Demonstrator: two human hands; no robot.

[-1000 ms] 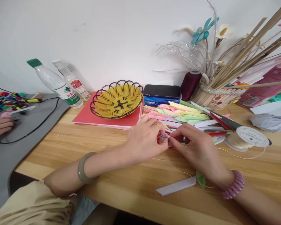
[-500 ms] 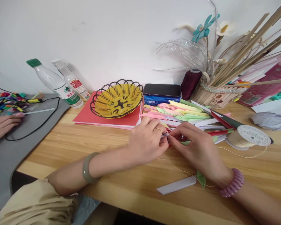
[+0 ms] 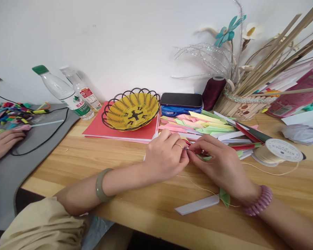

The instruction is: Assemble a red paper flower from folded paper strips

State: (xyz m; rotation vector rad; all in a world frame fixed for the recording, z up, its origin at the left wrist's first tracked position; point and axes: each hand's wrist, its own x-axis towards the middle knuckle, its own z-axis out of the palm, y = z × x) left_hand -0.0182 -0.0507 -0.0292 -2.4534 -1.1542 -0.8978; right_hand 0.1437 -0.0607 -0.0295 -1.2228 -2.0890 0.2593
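My left hand [image 3: 167,154], with a gold ring, is closed in a pinch in the middle of the table. A white piece of paper [image 3: 154,135] peeks out behind its knuckles, mostly hidden by the hand. My right hand [image 3: 220,161] pinches right against the left fingertips; what lies between its fingers is too small and covered to make out. Below the hands, a folded white paper strip [image 3: 197,205] lies on the wood, with a green paper piece [image 3: 224,198] by the right wrist. A thin cream thread [image 3: 202,187] crosses the table under the right hand.
Behind my hands lie many folded coloured paper strips [image 3: 206,125]. A thread spool [image 3: 283,151] stands at right, a yellow woven basket [image 3: 134,113] on red paper [image 3: 94,125] at left. Bottles [image 3: 79,104] and a stick-covered pot [image 3: 246,106] stand behind. Another person's hand [image 3: 6,142] rests far left.
Both hands stay pinched together, with only slight finger movement. The whole view has shifted a little. At far left, the other person's hand has moved slightly.
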